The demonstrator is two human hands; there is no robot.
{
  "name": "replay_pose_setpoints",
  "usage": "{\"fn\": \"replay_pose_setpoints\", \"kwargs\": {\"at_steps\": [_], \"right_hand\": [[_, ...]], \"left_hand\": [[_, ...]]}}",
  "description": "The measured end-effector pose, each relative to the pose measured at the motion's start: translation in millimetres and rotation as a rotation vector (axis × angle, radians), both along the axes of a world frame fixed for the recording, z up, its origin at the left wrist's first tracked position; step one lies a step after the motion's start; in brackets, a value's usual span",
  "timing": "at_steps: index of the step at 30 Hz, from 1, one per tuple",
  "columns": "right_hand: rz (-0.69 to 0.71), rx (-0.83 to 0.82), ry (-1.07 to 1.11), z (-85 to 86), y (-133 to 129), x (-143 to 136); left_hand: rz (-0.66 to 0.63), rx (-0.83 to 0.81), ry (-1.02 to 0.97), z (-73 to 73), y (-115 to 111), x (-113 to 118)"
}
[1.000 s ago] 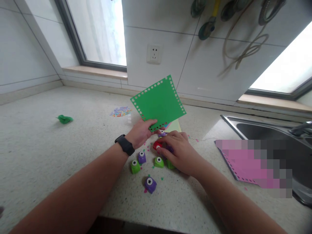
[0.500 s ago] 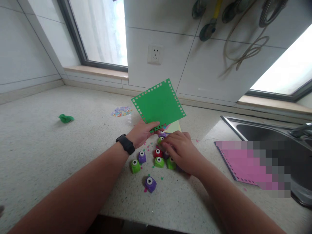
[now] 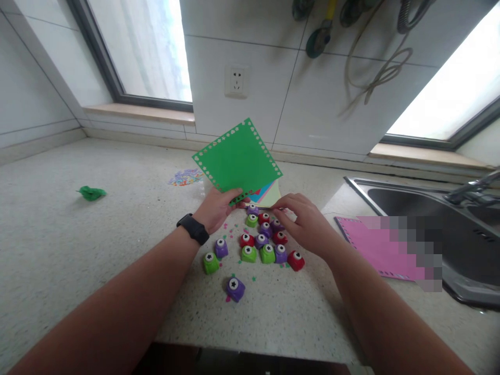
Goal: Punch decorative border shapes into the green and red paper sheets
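My left hand [image 3: 214, 211] pinches the green sheet [image 3: 236, 157]; my right hand [image 3: 303, 221] curls its fingers by the coloured papers [image 3: 270, 196], grip unclear from here.

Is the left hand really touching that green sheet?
Touching. The head view shows it plainly: the left hand holds the green sheet by its near corner, with the thumb lying across the upper side.

We count seven purple plastic punches [image 3: 235, 289], four green plastic punches [image 3: 211, 263], four red plastic punches [image 3: 296, 261], one rectangular green paper sheet [image 3: 238, 160].
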State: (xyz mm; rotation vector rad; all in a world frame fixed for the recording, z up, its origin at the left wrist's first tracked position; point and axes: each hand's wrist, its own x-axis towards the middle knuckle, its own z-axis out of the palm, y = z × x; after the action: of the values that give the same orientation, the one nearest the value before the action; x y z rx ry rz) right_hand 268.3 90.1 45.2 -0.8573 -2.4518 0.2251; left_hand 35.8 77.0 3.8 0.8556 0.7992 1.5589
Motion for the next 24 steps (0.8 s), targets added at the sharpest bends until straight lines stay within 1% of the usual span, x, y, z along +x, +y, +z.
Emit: {"fn": "replay_pose_setpoints", "kwargs": {"at_steps": [3,5,8,12,14,16,19,22,24], "right_hand": [[0.209,-0.05,-0.088,8.6,-11,0],[0.269,-0.063,-0.175,9.7,-17,-1],[0.245,-0.033,-0.265,3.3,-19,-3],[0.169,0.022,-0.275,-7.7,-17,-9],[0.119,0.057,-0.266,-8.9,-19,-12],[0.102,0.082,-0.257,-6.6,-23,-15],[0.171,0.069,-0.238,0.3,-36,-23],[0.325,0.049,-0.244,4.4,-51,-33],[0.415,0.029,-0.278,3.2,-60,-40]], "left_hand": [[0.016,-0.01,-0.019,2.0,-1,1],[0.023,-0.018,-0.021,3.5,-2,2],[0.017,-0.026,-0.002,3.9,-2,2],[0.014,-0.016,0.011,1.8,0,1],[0.009,-0.01,0.011,1.2,0,0],[0.01,-0.008,0.005,1.5,0,0],[0.02,-0.007,-0.015,2.5,0,0],[0.019,-0.011,-0.022,3.6,0,2],[0.03,-0.01,-0.017,4.5,-1,2]]}}
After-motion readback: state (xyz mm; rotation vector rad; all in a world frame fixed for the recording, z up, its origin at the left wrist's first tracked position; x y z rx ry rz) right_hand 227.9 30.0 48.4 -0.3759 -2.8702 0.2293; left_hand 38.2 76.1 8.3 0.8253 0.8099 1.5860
